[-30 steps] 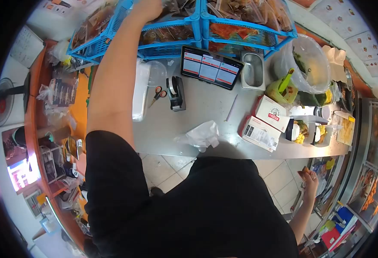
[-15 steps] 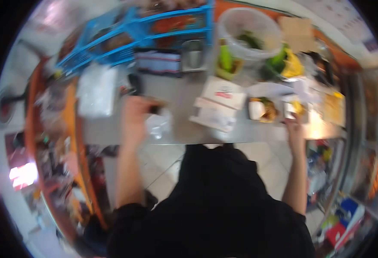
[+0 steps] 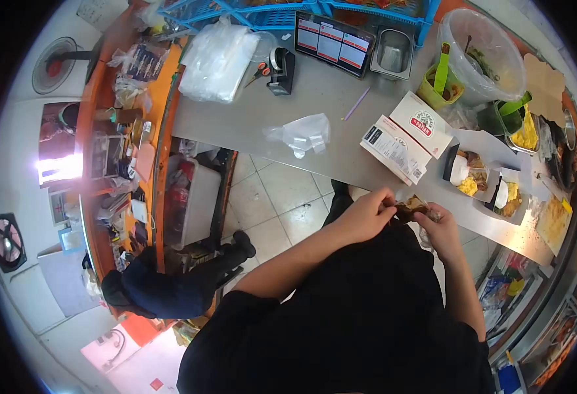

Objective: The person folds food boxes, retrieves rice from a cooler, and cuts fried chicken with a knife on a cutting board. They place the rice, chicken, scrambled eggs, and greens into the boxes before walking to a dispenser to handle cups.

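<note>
In front of my body, just off the counter's near edge, both hands hold a small, crumpled dark brown thing (image 3: 407, 209) with a lighter patch on top; I cannot tell what kind it is. My left hand (image 3: 367, 215) pinches its left side between thumb and fingers. On the other side my right hand (image 3: 441, 228) grips it, with clear crinkled plastic at those fingers. Nearest on the counter are two closed white printed boxes (image 3: 397, 150). To their right stand two open boxes of food, one (image 3: 469, 174) beside the other (image 3: 507, 197), with white and yellow portions.
A crumpled clear plastic bag (image 3: 305, 133) lies on the metal counter (image 3: 236, 121). Behind are a bag stack (image 3: 216, 59), tape dispenser (image 3: 280, 71), tablet (image 3: 333, 43), metal container (image 3: 392, 52) and clear bucket (image 3: 482, 56). Someone in dark clothing (image 3: 163, 285) bends by the left shelves.
My left hand has come from the counter's left side to my body with a small brown thing. My right hand has left the open food box and joined it. The view has turned.
</note>
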`<state>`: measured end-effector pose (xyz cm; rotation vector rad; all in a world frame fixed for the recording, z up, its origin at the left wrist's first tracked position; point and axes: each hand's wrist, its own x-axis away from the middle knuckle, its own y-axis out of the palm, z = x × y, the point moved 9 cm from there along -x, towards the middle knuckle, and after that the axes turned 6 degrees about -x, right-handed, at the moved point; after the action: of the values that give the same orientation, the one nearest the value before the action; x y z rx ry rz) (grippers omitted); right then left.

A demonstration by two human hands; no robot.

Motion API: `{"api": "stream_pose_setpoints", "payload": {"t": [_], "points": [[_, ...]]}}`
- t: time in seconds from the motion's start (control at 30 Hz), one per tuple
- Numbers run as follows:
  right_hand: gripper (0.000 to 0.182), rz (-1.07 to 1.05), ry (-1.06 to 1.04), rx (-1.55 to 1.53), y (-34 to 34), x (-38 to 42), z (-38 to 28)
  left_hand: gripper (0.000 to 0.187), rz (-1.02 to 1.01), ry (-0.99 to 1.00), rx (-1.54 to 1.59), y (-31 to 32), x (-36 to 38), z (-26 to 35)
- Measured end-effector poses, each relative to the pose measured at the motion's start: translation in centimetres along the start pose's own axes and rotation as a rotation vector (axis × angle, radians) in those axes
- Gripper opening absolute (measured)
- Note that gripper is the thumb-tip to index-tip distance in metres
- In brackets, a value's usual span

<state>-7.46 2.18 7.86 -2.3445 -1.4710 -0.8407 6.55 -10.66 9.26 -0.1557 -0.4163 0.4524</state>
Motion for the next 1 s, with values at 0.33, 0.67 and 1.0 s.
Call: {"api": "stream_pose_setpoints", "payload": {"t": [0.33, 0.67, 1.0], "points": [[0.021, 0.261, -0.053, 0.39, 0.9, -0.2, -1.8, 0.031, -0.208, -0.083, -0.363, -5.4, 0.1, -6.5], [0.022, 0.25, 0.039, 0.312, 5.8, -1.3, -2.2, 0.028, -0.397, 0.015, -0.192, -7.1, -2.9, -4.3], [0.023, 0.257, 0.032, 0.211, 7.4, -1.8, -3.0, 0.015, -0.324, 0.131, -0.194, -8.6, -3.9, -1.8]]}}
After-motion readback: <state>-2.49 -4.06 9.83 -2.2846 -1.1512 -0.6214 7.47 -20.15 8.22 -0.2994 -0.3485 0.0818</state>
